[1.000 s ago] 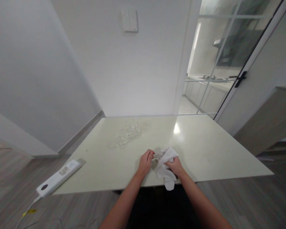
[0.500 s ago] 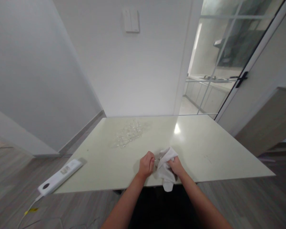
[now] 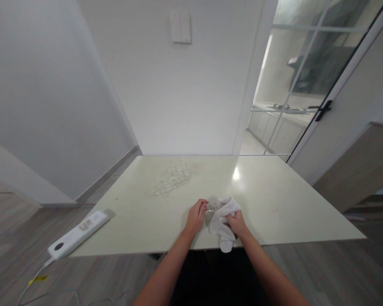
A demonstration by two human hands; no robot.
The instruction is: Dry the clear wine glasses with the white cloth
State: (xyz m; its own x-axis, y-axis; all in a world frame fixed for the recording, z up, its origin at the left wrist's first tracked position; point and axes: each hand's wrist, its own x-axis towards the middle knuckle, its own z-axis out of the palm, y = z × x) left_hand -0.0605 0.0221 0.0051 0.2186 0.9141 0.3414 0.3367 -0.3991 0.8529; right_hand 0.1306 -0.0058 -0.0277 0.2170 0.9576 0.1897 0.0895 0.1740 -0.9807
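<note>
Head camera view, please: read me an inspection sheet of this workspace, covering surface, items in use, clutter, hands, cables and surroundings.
Surface: glossy pale table, reflecting a light; small dark spot at left.
Items in use: bunched white cloth; small shiny piece between left hand and cloth; cluster of clear pieces farther back, too fine to count.
Clutter: white power strip across the table's left edge.
Left hand: at the shiny piece; exact grip too small to tell.
Right hand: gripping the cloth.
Cables: white cord leaving the strip, yellow tag beside it.
Surroundings: wall switch; black door handle.
</note>
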